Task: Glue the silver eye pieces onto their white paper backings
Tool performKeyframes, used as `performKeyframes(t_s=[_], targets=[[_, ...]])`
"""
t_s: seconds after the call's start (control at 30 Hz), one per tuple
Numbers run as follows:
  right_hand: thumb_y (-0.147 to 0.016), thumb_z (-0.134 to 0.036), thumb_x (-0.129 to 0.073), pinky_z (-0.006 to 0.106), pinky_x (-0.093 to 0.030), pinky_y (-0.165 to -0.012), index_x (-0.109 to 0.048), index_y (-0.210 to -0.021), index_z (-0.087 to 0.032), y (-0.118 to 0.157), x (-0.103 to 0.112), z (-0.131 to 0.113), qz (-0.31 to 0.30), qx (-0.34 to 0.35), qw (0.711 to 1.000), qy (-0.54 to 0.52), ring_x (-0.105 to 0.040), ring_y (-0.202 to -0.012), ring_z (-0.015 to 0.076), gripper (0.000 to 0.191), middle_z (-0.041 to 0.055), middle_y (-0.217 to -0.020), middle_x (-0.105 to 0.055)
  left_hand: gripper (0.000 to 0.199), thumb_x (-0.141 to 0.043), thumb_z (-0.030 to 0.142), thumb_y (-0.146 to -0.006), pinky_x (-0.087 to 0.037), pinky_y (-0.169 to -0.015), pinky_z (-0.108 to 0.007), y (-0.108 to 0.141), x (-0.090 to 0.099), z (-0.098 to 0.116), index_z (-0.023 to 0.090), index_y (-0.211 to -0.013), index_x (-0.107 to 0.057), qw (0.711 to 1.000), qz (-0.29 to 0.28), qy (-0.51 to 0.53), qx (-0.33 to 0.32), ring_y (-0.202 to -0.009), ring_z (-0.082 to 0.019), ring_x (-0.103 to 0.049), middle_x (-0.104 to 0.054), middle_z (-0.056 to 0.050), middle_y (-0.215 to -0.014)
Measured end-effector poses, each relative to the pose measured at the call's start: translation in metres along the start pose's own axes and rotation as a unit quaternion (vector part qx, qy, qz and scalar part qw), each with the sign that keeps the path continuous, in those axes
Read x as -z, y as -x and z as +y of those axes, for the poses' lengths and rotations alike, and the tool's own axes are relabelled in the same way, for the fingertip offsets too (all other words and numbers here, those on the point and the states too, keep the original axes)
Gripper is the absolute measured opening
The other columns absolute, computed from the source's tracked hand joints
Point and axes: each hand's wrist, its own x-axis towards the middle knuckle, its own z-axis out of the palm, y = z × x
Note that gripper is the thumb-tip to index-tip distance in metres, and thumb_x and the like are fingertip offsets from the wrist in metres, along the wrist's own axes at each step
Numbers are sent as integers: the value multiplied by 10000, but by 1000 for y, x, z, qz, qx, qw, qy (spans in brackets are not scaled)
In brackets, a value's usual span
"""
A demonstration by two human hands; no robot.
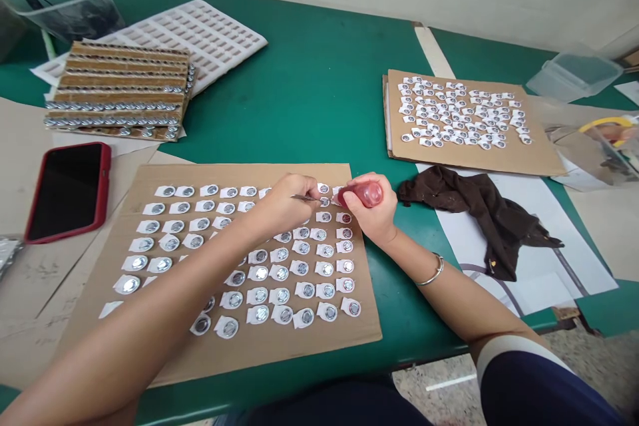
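My left hand (289, 206) is closed around a thin metal tool (303, 198), whose exact kind I cannot make out. Just to its right, my right hand (377, 219) grips a small squeeze bottle (368, 194) with red contents, tilted with its narrow end toward the left. Both hands are over the upper right part of a brown cardboard sheet (367, 326). Rows of round silvery metal pieces on white paper tabs (227, 327) cover the sheet. Near the right hand, a few pieces (346, 218) look reddish inside. My left forearm hides part of the rows.
A red-cased phone (67, 190) lies at left, below stacked cardboard strips (120, 93) with metal pieces and a white gridded sheet (210, 40). At right are another filled cardboard (474, 156), a dark brown cloth (474, 206) and clear plastic containers (574, 76).
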Motion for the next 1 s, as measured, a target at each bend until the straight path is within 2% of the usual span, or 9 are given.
performKeyframes(t_s=[0.67,1.0], targets=[[-715,-309,-689,361,-508,-714,-506,-892,-213,3,2,1,-30,25,999,-4,-602,-762,171,271,26,-806,-616,118,-542,254,-739,-322,-444,-225,0,0,0,169,-659,-561,1000,0,7,3,-523,-90,-438,-541,11,-620],[-710,-294,-699,354,-505,-715,-513,-893,-210,2,0,3,-21,29,999,-2,-605,-757,168,274,21,-804,-617,123,-552,264,-732,-325,-448,-233,0,0,1,171,-652,-556,1000,0,8,16,-528,-96,-444,-538,10,-619]])
